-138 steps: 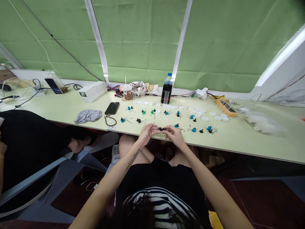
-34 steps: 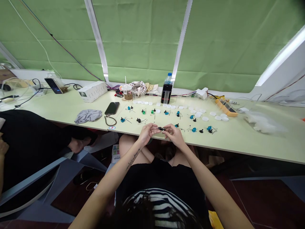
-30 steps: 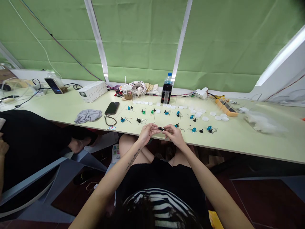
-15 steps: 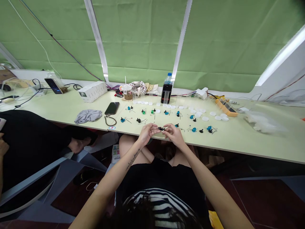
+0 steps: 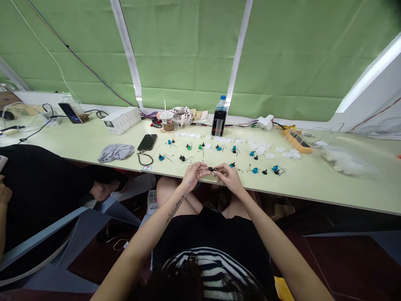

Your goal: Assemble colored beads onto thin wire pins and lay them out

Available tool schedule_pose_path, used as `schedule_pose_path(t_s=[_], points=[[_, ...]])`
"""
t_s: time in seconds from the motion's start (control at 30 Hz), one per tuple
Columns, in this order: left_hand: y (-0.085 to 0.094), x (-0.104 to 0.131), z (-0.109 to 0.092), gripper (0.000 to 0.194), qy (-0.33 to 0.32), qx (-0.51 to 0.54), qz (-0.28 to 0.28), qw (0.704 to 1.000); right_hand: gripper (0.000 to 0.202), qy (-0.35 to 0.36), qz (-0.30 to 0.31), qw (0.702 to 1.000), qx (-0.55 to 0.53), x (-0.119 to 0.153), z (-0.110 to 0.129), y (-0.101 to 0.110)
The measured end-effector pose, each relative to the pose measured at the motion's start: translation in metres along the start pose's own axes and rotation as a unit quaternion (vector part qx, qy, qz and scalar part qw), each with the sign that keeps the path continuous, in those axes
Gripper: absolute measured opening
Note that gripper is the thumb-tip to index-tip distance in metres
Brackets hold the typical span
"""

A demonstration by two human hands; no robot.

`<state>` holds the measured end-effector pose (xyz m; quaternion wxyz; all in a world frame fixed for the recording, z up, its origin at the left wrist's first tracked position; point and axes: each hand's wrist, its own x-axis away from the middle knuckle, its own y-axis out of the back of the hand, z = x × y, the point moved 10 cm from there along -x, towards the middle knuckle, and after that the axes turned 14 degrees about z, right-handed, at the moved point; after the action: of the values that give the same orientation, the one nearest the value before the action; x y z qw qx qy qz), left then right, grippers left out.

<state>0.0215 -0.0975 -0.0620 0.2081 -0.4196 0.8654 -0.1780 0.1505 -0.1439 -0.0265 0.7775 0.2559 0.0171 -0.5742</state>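
Observation:
Between my fingertips, just above the table's front edge, is a small black part (image 5: 211, 169) with a thin metal piece; its exact kind is too small to make out. My left hand (image 5: 193, 174) pinches it from the left, palm partly turned up. From the right, my right hand (image 5: 229, 175) closes thumb and fingers on its other end. Around them lie several small sets of blue or black knob-like pieces with thin bent metal rods, such as a blue set (image 5: 255, 170) to the right and a black one (image 5: 182, 158) to the left.
White round caps (image 5: 270, 156) are scattered behind. A phone (image 5: 147, 142), a grey cloth (image 5: 116, 153), a drink cup (image 5: 167, 121), a bottle (image 5: 222, 102) with a phone against it, and a yellow meter (image 5: 297, 141) stand around. Another person (image 5: 46, 188) sits at the left.
The black part has shifted or turned slightly between my fingertips. Both hands stay almost in the same place.

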Motion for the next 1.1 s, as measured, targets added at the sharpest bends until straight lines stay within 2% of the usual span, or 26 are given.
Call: schedule_pose_path(t_s=[0.7,1.1], points=[[0.002,-0.0013,0.0027,0.028,-0.001,0.006,-0.001,1.0,0.033,-0.013,0.0,1.0,0.007,-0.0011,-0.0042,0.0007],[0.0006,-0.0005,0.0002,0.027,-0.005,0.006,-0.004,1.0,0.038,-0.004,-0.012,1.0,0.015,0.0012,0.0014,0.0029]])
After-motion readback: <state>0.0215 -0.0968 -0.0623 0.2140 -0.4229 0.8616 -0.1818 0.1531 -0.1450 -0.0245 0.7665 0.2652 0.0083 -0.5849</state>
